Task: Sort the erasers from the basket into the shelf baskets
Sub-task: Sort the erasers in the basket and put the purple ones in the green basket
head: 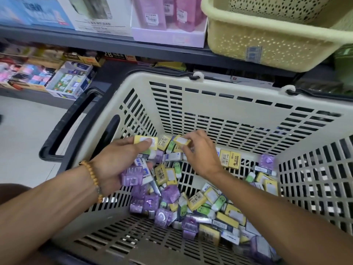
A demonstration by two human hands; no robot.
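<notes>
A beige slotted shopping basket (219, 104) holds a heap of small erasers (193, 203) in yellow, purple, green and white wrappers. My left hand (116, 161), with a bead bracelet on the wrist, grips a yellow eraser (145, 142) under the thumb and a purple eraser pack (131, 175) in the lower fingers. My right hand (200, 153) pinches another yellow eraser (181, 140) just above the pile near the basket's far wall. Both hands are inside the basket.
A pale yellow perforated shelf basket (267, 41) stands on the upper shelf at the right. Boxed goods (168, 22) fill that shelf to the left. Lower shelf boxes of erasers (70, 81) sit at the left. The basket's black handle (70, 123) hangs on its left side.
</notes>
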